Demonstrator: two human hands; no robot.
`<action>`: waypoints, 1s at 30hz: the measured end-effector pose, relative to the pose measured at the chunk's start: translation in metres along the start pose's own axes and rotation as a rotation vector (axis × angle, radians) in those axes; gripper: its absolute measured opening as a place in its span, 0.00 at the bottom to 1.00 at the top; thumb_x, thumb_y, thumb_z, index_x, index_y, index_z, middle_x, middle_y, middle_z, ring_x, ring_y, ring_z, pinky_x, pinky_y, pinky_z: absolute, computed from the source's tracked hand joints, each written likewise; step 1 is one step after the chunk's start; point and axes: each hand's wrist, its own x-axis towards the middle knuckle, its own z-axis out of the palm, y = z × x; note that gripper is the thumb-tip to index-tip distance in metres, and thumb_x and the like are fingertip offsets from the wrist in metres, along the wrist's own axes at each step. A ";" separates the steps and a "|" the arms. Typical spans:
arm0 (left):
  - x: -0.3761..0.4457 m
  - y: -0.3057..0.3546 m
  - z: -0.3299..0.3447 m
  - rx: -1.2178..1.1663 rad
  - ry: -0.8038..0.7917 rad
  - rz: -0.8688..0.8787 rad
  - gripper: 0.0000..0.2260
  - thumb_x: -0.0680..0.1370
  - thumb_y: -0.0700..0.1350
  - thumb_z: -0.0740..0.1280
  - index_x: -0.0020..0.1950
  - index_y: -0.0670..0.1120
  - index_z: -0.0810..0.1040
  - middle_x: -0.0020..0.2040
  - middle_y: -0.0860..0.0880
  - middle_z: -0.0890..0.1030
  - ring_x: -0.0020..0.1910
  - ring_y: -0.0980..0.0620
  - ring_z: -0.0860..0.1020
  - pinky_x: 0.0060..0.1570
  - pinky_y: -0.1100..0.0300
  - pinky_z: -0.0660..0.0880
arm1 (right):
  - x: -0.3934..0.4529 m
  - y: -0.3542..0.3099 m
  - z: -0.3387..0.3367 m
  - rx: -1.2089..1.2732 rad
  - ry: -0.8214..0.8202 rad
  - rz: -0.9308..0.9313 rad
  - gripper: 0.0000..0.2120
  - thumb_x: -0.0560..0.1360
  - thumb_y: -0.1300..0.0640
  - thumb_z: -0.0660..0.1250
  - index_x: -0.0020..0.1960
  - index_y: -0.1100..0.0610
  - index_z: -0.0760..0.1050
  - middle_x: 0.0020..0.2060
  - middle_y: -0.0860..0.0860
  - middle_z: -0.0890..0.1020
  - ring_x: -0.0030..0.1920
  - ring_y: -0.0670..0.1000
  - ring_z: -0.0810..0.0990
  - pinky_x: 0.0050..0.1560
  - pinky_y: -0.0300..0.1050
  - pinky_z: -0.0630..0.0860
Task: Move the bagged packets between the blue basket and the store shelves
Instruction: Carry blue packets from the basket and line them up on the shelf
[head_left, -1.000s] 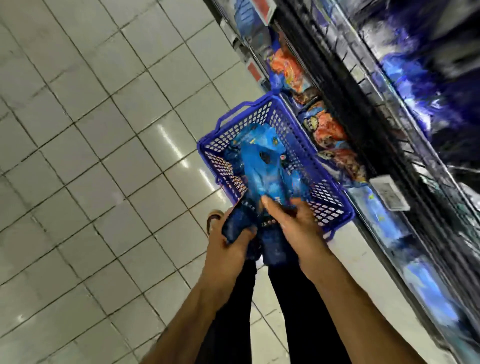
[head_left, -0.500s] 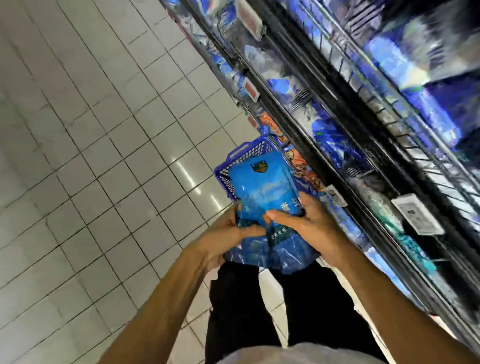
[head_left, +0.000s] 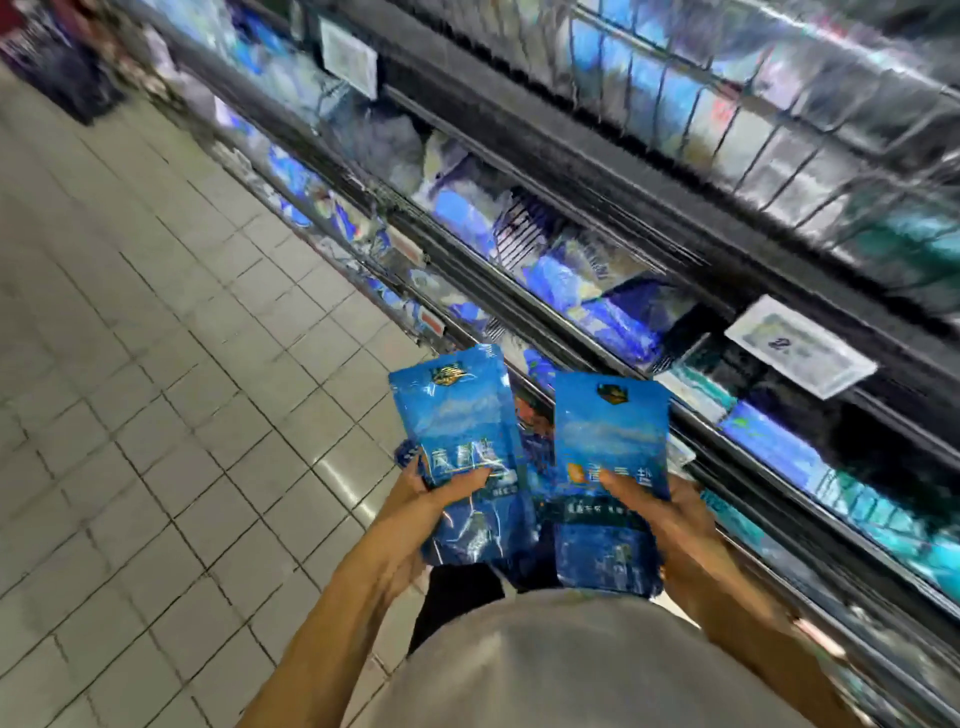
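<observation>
I hold two blue bagged packets upright in front of my body. My left hand (head_left: 415, 499) grips the left packet (head_left: 457, 421) with the thumb across its front. The right packet (head_left: 610, 447) is gripped by my right hand (head_left: 670, 514) low on its side, thumb on the front. Only a small piece of the blue basket (head_left: 404, 453) shows behind the left packet; the rest is hidden by the packets. The store shelves (head_left: 597, 249) rise at the right, stocked with blue and white bags.
Pale floor tiles (head_left: 156, 415) fill the left half. White price tags (head_left: 800, 345) hang on the dark shelf rails. Wire dividers front the upper shelf (head_left: 753, 104). The view is blurred by motion.
Both hands lifted packets out of the basket and drew them apart, one in each hand. The view swung up from the basket toward the shelves.
</observation>
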 end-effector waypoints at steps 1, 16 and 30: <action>0.001 0.003 0.002 0.035 -0.032 0.017 0.23 0.69 0.40 0.76 0.64 0.46 0.78 0.55 0.45 0.86 0.54 0.46 0.85 0.58 0.44 0.80 | -0.010 0.001 -0.003 0.032 0.039 -0.039 0.21 0.68 0.54 0.77 0.60 0.58 0.82 0.53 0.58 0.87 0.57 0.62 0.84 0.63 0.65 0.78; -0.047 -0.031 0.114 0.740 -0.669 -0.061 0.40 0.59 0.71 0.76 0.68 0.58 0.74 0.62 0.62 0.81 0.59 0.59 0.80 0.61 0.49 0.78 | -0.218 0.131 -0.039 0.651 0.836 -0.276 0.15 0.66 0.47 0.77 0.50 0.52 0.85 0.48 0.60 0.87 0.45 0.62 0.87 0.38 0.52 0.84; -0.201 -0.223 0.261 1.091 -1.232 -0.004 0.05 0.79 0.48 0.71 0.51 0.56 0.76 0.41 0.64 0.85 0.34 0.65 0.83 0.27 0.70 0.76 | -0.422 0.270 -0.122 0.909 1.355 -0.417 0.10 0.64 0.43 0.77 0.45 0.42 0.84 0.44 0.52 0.88 0.42 0.54 0.88 0.33 0.43 0.82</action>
